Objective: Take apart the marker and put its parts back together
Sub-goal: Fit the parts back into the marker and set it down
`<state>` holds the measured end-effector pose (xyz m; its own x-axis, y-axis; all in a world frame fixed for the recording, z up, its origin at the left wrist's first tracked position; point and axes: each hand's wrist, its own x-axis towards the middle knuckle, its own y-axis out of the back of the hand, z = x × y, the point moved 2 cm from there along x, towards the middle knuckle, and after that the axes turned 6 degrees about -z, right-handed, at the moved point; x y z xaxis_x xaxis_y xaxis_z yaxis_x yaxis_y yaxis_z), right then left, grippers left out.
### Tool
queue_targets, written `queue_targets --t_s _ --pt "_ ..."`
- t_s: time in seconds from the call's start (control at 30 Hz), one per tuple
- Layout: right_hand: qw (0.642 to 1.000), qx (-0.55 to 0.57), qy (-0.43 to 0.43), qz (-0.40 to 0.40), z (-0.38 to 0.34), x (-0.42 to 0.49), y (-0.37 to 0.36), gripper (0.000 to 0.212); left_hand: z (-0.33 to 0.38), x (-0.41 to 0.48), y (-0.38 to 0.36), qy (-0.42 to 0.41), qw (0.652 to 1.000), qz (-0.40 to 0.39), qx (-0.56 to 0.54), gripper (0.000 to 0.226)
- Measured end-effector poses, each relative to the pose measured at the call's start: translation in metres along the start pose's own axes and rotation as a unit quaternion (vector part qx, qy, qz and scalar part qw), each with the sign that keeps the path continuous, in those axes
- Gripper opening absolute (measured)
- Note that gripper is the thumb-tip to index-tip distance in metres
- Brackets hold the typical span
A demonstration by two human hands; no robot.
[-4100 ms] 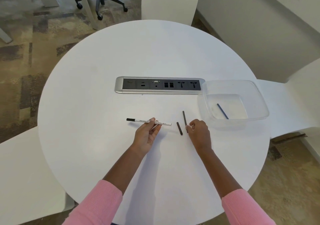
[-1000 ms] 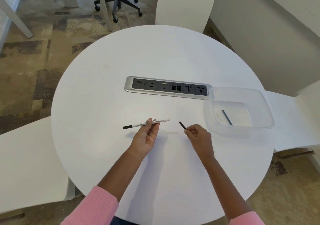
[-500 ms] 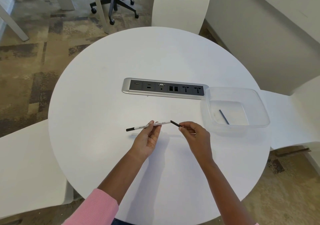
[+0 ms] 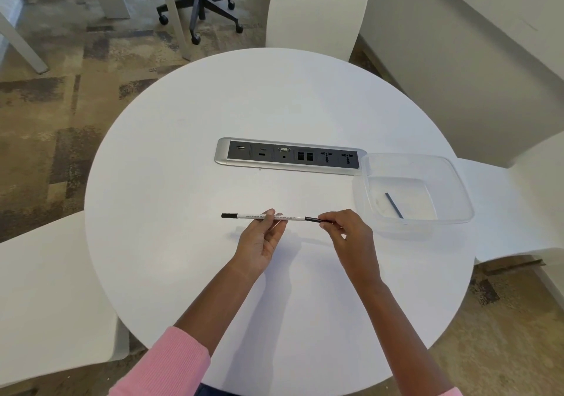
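My left hand [image 4: 263,241] pinches the white marker barrel [image 4: 290,218] near its middle and holds it level above the round white table [image 4: 183,182]. The barrel's left end is black [image 4: 228,215]. My right hand [image 4: 348,234] pinches a thin black part [image 4: 312,219] whose left end meets the barrel's right end. Whether that part sits inside the barrel is not visible. Another dark thin stick [image 4: 394,205] lies inside the clear plastic tub [image 4: 457,194] at the right.
A silver and black socket strip [image 4: 290,156] is set into the table behind the hands. White chairs stand at the far side [image 4: 317,11], the left [image 4: 45,289] and the right [image 4: 525,206]. An office stool base [image 4: 198,2] stands on the carpet beyond.
My right hand picked a black part off the table and brought it leftward to the barrel's right end. My left hand levelled the barrel. No loose parts remain on the tabletop.
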<state>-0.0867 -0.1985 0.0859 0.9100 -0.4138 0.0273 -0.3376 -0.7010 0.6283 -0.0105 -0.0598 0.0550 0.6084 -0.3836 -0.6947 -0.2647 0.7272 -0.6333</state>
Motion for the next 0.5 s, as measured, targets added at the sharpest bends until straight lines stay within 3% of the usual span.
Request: queue_targets --t_s 0.17,0.33,0.5 --pt "0.998 0.037 -0.041 -0.040 -0.0018 0.0010 -0.0063 0.012 -0.0039 -0.0013 -0.0055 -0.013 0.996 -0.034 0.081 0.009" --pt "0.989 0.108 -0.098 -0.030 -0.0003 0.0006 -0.0082 0.013 -0.0022 -0.0036 -0.0060 -0.013 0.996 -0.035 0.081 0.009" --pt "0.996 0.065 -0.065 -0.011 -0.0020 -0.0034 -0.0089 0.016 -0.0006 -0.0050 -0.0045 -0.012 0.997 -0.027 0.070 0.008"
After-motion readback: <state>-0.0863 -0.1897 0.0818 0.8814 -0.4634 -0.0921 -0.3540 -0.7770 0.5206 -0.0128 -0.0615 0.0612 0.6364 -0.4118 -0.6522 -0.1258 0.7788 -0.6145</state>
